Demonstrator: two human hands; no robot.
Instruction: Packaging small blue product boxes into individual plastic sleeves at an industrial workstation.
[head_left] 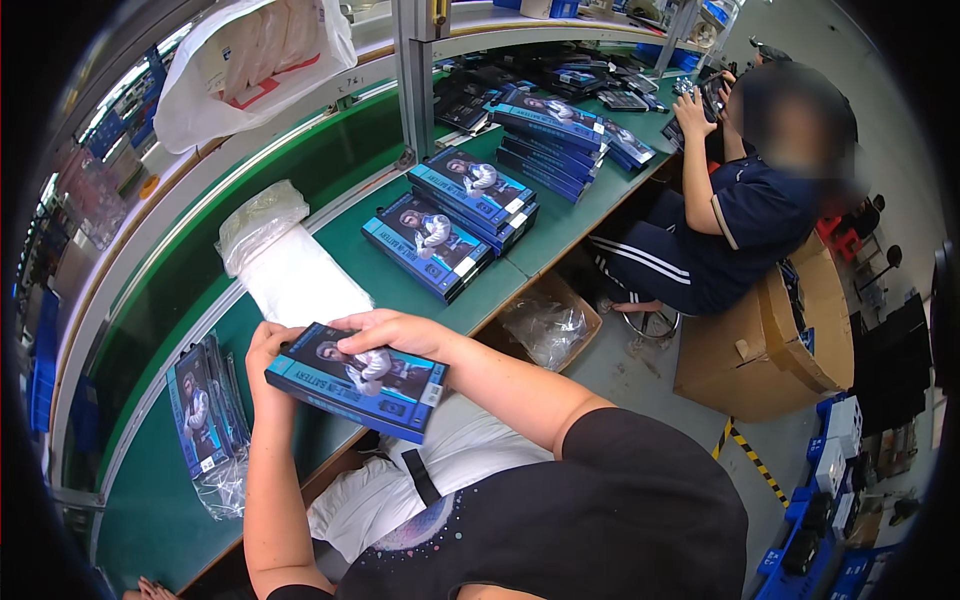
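Observation:
Above the table's near edge I hold a flat black-and-blue box (pixel 408 375), its printed front tilted up and a figure in white pictured on it. My left hand (pixel 264 362) grips its left end. My right hand (pixel 398 333) lies across the far edge, thumb on the front. Whether it is one thick box or two together I cannot tell. Left of my left hand, similar boxes in clear wrapping (pixel 194 410) lie on the green table. Just beyond my hands is a pile of thin clear-white plastic bags (pixel 305 275).
Stacks of similar boxes (pixel 430 245) stand on the green table (pixel 345 222), with a jumble of black packages (pixel 560 75) farther back. A seated co-worker (pixel 745 200) handles a dark item at right. An open carton (pixel 560 325) holding clear plastic sits below the table edge; a large carton (pixel 735 345) stands behind the co-worker.

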